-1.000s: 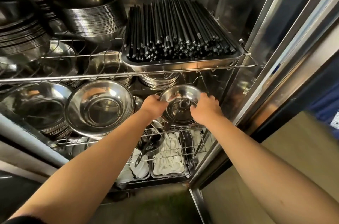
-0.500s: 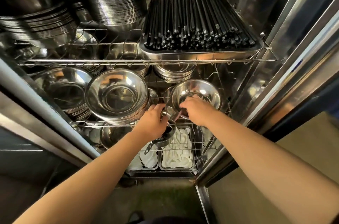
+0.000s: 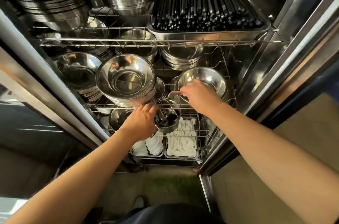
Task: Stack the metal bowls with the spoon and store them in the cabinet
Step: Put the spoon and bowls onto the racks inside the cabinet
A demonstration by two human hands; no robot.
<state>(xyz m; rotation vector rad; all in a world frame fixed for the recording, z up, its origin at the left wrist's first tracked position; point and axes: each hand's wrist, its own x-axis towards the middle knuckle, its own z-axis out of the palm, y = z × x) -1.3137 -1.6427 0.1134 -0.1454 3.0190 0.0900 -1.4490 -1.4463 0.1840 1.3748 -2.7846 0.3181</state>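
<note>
A small metal bowl point(image 3: 203, 80) sits on the right of the cabinet's middle wire shelf point(image 3: 117, 105). My right hand point(image 3: 199, 96) is just in front of it, pinching the hooked end of the long spoon's handle point(image 3: 173, 93). The spoon's round metal cup point(image 3: 167, 123) hangs lower, in front of the shelf edge. My left hand point(image 3: 141, 123) is against the cup's left side, fingers curled at the shelf's front wire. A tall stack of larger metal bowls point(image 3: 126, 79) stands left of the small bowl.
More bowl stacks point(image 3: 78, 71) fill the left and back of the middle shelf and the top shelf. A tray of black chopsticks point(image 3: 205, 5) is at the top right. Two bins of white spoons point(image 3: 180, 143) lie on the bottom shelf. The steel door frame point(image 3: 271, 77) runs along the right.
The small bowl now rests on the shelf with no hand holding it. My right hand came out of the bowl with the spoon's handle end. My left hand dropped to the spoon's cup.
</note>
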